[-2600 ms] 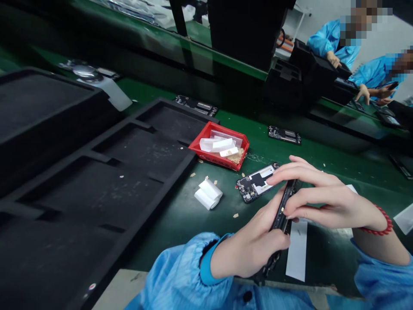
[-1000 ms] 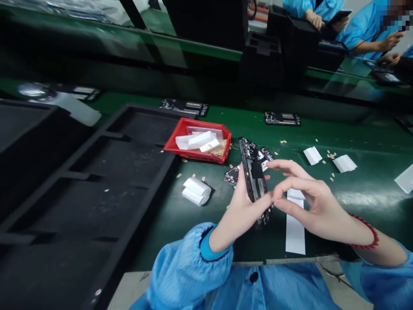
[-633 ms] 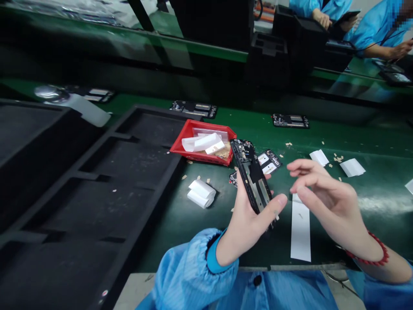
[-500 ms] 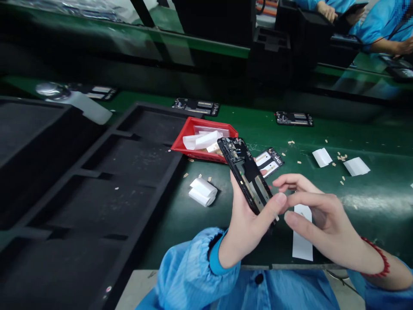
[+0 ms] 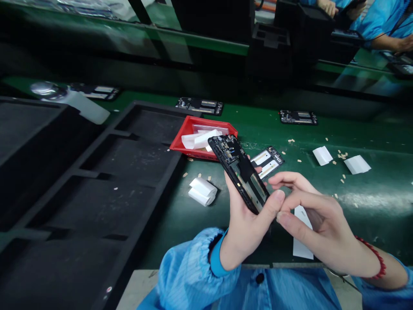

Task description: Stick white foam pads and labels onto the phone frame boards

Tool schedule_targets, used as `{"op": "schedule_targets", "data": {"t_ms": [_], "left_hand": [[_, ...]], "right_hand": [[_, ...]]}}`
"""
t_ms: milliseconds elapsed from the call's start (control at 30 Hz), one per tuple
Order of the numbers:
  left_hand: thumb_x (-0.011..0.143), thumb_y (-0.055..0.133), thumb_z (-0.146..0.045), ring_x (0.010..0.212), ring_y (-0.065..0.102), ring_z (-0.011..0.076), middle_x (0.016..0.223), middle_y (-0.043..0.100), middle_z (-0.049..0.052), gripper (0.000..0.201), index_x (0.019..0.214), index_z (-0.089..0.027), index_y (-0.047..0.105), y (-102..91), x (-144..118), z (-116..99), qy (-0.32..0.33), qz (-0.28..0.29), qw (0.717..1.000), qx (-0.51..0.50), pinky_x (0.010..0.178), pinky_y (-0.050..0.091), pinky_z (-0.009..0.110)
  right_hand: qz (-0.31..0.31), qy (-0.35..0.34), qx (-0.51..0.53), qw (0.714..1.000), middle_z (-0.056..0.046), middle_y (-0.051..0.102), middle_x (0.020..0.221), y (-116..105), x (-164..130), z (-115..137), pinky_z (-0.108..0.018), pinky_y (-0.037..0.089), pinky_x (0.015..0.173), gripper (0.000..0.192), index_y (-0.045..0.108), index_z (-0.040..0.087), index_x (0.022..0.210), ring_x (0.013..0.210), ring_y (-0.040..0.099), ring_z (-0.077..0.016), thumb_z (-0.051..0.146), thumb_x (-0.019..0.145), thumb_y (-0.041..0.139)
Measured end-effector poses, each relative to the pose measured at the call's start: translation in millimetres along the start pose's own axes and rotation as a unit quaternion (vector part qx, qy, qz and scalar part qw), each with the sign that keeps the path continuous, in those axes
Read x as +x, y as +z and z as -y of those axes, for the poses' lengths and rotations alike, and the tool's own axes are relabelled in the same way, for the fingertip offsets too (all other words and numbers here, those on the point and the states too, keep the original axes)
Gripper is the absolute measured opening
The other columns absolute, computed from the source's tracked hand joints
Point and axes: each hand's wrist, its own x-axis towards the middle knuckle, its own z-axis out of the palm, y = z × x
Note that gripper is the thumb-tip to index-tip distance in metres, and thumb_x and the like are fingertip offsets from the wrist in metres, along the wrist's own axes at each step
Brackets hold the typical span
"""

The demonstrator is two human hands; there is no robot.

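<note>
My left hand [image 5: 247, 228] grips a black phone frame [image 5: 238, 170] with its open inner side facing me, tilted up and to the left above the green belt [image 5: 322, 181]. My right hand [image 5: 311, 219] is at the frame's lower right corner, forefinger and thumb pinched together next to my left thumb; whether they hold a small piece I cannot tell. A second circuit board [image 5: 267, 160] lies on the belt just behind the frame. A white backing strip [image 5: 302, 241] lies under my right hand.
A red bin [image 5: 193, 148] with white film pieces stands behind the frame. Black foam trays [image 5: 106, 172] fill the left. A folded white wad [image 5: 201, 191], paper scraps [image 5: 355, 164] and more boards [image 5: 200, 105] [image 5: 298, 117] lie on the belt. Co-workers' arms [image 5: 383, 21] show at top right.
The frame went from edge-on and low at the belt to raised and face-up in my left hand. My right hand drew away, then came back to its lower corner.
</note>
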Motion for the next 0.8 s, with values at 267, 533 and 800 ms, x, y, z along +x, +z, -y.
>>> {"op": "schedule_targets", "data": {"t_ms": [267,533,800], "left_hand": [[0.085,0.065,-0.039,0.119,0.063,0.0312,0.126,0.068,0.006,0.062,0.144,-0.028,0.05,-14.0,-11,6,-0.118,0.03,0.992,-0.034,0.101,0.052,0.043],[0.094,0.045,-0.04,0.155,0.024,0.0309,0.162,0.041,-0.005,0.06,0.153,-0.028,0.043,-17.1,-11,-7,-0.098,0.145,0.975,-0.138,0.128,0.021,0.043],[0.091,0.054,-0.04,0.148,0.039,0.0343,0.151,0.055,-0.003,0.049,0.14,-0.035,0.06,-23.3,-11,-11,-0.065,0.118,0.987,-0.085,0.121,0.036,0.048]], "right_hand": [[0.014,-0.071,-0.063,0.995,-0.001,0.062,0.094,-19,4,2,-0.024,0.051,0.08,0.013,0.057,0.022,0.092,0.088,0.06,-0.0113,0.011,0.098,0.055],[0.177,-0.077,-0.023,0.981,0.001,0.06,0.083,-26,34,11,-0.024,0.048,0.067,0.016,0.049,0.022,0.086,0.075,0.057,-0.0112,0.013,0.1,0.05],[0.216,-0.108,-0.055,0.969,0.001,0.06,0.079,-21,49,12,-0.024,0.048,0.064,0.016,0.054,0.023,0.085,0.072,0.056,-0.012,0.012,0.097,0.055]]}}
